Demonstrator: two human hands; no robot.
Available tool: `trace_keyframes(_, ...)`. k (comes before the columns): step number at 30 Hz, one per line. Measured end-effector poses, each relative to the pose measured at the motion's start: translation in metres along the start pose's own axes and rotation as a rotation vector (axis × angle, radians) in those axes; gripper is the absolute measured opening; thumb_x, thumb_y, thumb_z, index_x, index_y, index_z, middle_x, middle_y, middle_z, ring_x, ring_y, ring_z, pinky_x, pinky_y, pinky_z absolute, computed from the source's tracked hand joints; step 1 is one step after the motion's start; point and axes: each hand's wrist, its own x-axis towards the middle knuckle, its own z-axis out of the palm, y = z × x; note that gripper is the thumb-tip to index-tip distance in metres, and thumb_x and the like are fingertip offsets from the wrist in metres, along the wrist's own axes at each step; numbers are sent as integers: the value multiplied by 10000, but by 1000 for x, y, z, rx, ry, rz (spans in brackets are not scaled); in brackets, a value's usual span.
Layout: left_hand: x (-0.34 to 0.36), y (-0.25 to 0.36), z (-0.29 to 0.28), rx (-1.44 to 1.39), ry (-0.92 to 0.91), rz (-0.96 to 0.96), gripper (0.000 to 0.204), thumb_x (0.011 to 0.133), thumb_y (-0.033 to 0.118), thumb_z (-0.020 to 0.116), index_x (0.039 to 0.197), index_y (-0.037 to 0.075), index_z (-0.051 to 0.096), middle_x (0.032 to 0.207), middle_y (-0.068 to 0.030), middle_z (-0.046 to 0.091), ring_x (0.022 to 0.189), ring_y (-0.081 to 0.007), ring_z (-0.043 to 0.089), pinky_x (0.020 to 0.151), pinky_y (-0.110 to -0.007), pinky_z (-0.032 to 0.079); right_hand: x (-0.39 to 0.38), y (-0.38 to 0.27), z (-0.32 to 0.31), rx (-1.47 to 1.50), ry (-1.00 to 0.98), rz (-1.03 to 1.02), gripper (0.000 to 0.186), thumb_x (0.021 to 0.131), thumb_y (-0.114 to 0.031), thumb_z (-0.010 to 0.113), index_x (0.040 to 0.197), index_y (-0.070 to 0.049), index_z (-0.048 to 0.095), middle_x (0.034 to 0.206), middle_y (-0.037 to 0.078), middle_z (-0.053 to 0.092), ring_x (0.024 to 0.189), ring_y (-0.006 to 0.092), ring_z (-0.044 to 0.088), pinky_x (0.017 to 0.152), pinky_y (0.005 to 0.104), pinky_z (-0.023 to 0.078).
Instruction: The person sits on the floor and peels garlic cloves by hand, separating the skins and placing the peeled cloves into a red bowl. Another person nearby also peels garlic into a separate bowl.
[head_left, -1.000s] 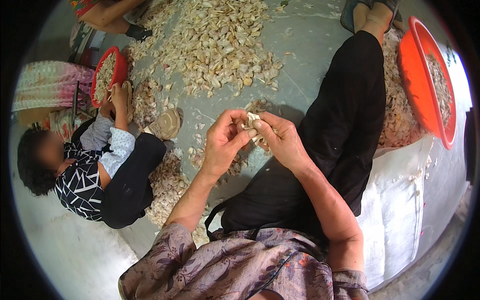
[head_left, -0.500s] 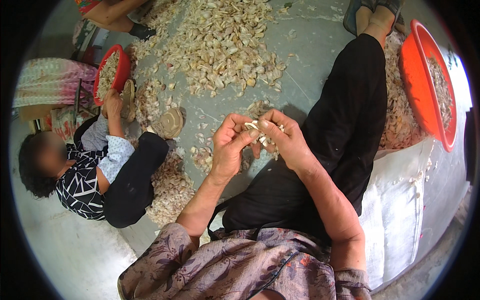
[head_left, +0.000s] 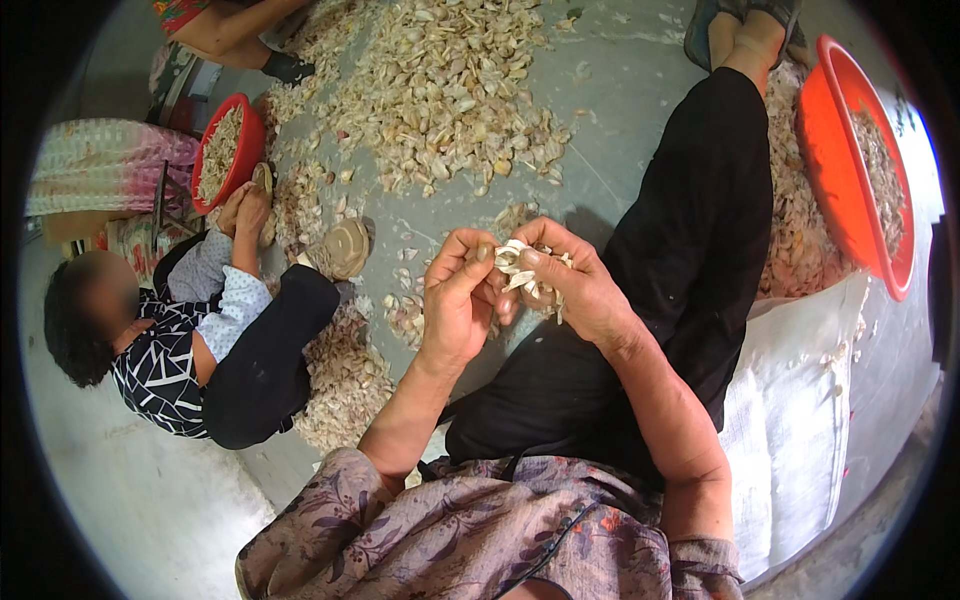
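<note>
My right hand (head_left: 590,290) is closed around several pale garlic cloves (head_left: 540,290), which show between the thumb and the fingers. Close beside it, on the left, my left hand (head_left: 452,310) has its thumb and forefinger pinched together at the edge of those cloves. Whatever may be in that pinch is hidden by the fingertips. Both hands are held over the floor, left of my black-trousered leg (head_left: 690,200). A small heap of cloves and skins (head_left: 405,315) lies just beyond my left hand.
A broad pile of garlic cloves (head_left: 450,90) covers the floor ahead. On the right, a red basin (head_left: 835,130) of garlic stands by a white sack (head_left: 790,430). A seated co-worker (head_left: 170,370) is at the left beside a smaller red basin (head_left: 247,150). Another person's arm (head_left: 235,30) shows at the top left.
My left thumb and forefinger have drawn slightly left, away from my right thumb, showing more of the cloves. The co-worker's hands have shifted a little to the right, off the basin.
</note>
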Motion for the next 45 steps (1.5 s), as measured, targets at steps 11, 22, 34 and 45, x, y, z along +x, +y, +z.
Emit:
trace_keyframes(11,-6,6,-14,582,-81,150,106,899,60,633,996,39,596,779,-6,603,577,-37,502,490,-189,387,-2,-5,0,-237,-54,72,145,951,-184,575,935,-43,545,735,-6,576,626,46,470,545,210,373)
trace_keyframes(22,-9,-23,-7,-219,178,8,153,971,207,543,1032,66,546,734,-23,579,507,-81,453,439,-215,339,-1,0,-5,35,-115,98,126,948,-181,580,958,-57,559,733,-28,544,601,44,468,521,199,356)
trace_keyframes(34,-11,-9,-4,199,112,138,138,929,44,557,1049,-3,605,878,-105,663,702,-164,640,594,-272,518,1,6,-3,-114,117,-3,132,923,-152,611,996,-41,614,762,-35,591,615,37,485,546,202,397)
trace_keyframes(45,-16,-7,-11,475,110,170,143,899,24,585,1028,-21,628,878,-109,665,649,-156,623,552,-288,515,-1,9,2,-398,125,-74,126,894,-151,653,949,-40,632,747,-49,576,652,45,485,577,221,407)
